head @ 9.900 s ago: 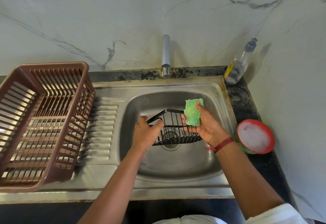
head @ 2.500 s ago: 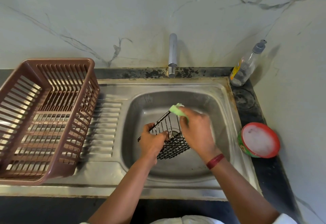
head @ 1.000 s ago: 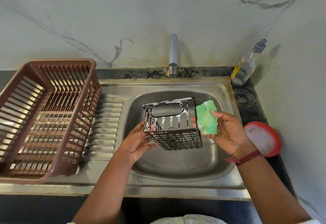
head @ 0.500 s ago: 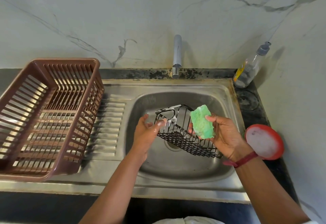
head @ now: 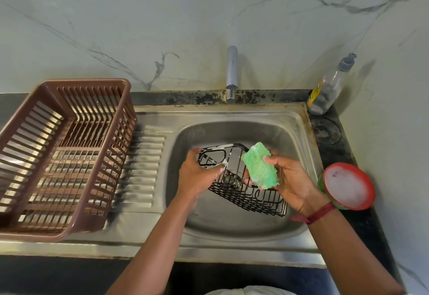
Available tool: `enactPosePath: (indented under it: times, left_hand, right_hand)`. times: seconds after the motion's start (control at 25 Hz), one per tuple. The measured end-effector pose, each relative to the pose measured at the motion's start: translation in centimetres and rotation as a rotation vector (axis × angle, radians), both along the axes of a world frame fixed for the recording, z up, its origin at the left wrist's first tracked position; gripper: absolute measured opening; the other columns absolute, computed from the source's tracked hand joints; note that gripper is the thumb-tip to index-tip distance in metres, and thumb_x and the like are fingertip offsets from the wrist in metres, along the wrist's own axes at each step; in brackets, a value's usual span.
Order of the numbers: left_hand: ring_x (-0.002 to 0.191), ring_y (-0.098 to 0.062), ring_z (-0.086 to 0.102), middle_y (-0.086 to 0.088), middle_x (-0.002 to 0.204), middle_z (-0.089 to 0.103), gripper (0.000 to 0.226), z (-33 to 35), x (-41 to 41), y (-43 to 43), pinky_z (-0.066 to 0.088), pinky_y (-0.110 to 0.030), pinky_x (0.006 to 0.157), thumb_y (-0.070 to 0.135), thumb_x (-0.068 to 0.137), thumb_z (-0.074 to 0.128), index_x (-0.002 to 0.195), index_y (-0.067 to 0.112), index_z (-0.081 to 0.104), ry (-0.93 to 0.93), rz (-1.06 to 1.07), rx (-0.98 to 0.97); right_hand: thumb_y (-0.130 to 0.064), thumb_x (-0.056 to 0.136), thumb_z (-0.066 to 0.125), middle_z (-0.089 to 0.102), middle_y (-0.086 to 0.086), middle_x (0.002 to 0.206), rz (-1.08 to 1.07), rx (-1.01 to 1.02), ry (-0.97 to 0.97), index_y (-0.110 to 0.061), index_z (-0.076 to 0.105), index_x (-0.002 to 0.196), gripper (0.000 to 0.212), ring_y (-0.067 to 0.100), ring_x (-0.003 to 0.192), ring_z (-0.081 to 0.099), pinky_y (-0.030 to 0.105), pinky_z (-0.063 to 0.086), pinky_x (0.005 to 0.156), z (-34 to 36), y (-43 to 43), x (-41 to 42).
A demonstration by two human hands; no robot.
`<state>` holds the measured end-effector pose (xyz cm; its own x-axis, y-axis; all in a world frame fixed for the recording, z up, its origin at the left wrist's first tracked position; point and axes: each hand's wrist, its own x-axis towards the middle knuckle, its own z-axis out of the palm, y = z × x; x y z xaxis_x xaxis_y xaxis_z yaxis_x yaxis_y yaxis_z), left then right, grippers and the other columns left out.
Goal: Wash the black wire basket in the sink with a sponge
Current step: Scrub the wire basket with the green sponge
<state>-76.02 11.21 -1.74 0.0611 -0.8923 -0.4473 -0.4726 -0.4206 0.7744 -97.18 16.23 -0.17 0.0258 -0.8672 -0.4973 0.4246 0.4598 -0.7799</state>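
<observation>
The black wire basket (head: 249,196) hangs tilted over the steel sink (head: 232,220), its left end raised and streaked with white suds. My left hand (head: 197,174) grips that soapy left end. My right hand (head: 290,181) holds a green sponge (head: 260,167) between thumb and fingers, just above the basket's right half; its fingertips reach the wires under the sponge. Whether the sponge touches the wire I cannot tell.
A brown plastic dish rack (head: 62,150) stands on the draining board at the left. The tap (head: 232,74) rises behind the sink. A soap bottle (head: 329,88) sits at the back right corner, and a red-rimmed tub of white paste (head: 348,185) on the dark counter at right.
Over the last second the basket went from held upright to tilted, right end dropped toward the sink bottom. Both hands and the sponge shifted slightly lower and to the right.
</observation>
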Motion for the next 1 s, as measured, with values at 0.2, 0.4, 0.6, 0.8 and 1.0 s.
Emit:
enactPosePath:
  times: [0.2,0.4,0.6,0.8,1.0]
  left_hand:
    - [0.080,0.001,0.062,0.012,0.096,0.070,0.078,0.0,0.3,0.6,0.046,-0.020,0.076,0.018,0.073,0.089,0.143,0.029,0.056,0.021,0.136,-0.053]
    - [0.063,-0.003,0.054,0.008,0.067,0.060,0.074,-0.1,1.4,0.4,0.043,-0.017,0.061,0.010,0.072,0.087,0.139,0.025,0.062,0.046,0.320,-0.078]
    - [0.076,-0.017,0.069,-0.001,0.078,0.075,0.080,-0.4,1.7,0.1,0.049,-0.023,0.069,0.015,0.060,0.084,0.137,0.028,0.064,0.160,0.394,-0.030]
    - [0.082,-0.017,0.072,-0.012,0.088,0.078,0.088,-0.3,1.2,-0.1,0.042,-0.019,0.067,0.028,0.050,0.078,0.136,0.033,0.064,0.193,0.397,-0.027]
    - [0.073,-0.011,0.067,-0.005,0.079,0.072,0.087,-0.1,0.7,0.1,0.044,-0.021,0.069,0.021,0.052,0.080,0.137,0.031,0.064,0.233,0.403,-0.032]
  right_hand:
    - [-0.014,0.089,0.064,0.071,0.005,0.088,-0.208,-0.060,0.472,-0.012,0.068,0.092,0.005,0.022,0.082,0.067,0.034,0.054,0.066,-1.4,-0.2,-2.1]
    - [-0.014,0.087,0.065,0.070,0.005,0.092,-0.305,0.178,0.666,-0.021,0.067,0.085,0.007,0.023,0.082,0.065,0.038,0.057,0.067,-6.5,1.4,-3.2]
    - [-0.019,0.083,0.066,0.069,0.001,0.079,-0.334,0.176,0.885,-0.020,0.066,0.078,0.006,0.027,0.079,0.066,0.044,0.057,0.072,-9.3,1.5,-2.1]
    - [-0.019,0.087,0.066,0.067,0.003,0.082,-0.326,0.125,1.070,-0.014,0.064,0.088,0.006,0.021,0.074,0.060,0.028,0.040,0.064,-8.1,0.2,-0.7]
    - [-0.017,0.090,0.063,0.068,0.006,0.076,-0.231,-0.017,1.184,-0.011,0.060,0.095,0.008,0.017,0.061,0.060,0.030,0.050,0.057,-7.4,-1.0,1.3]
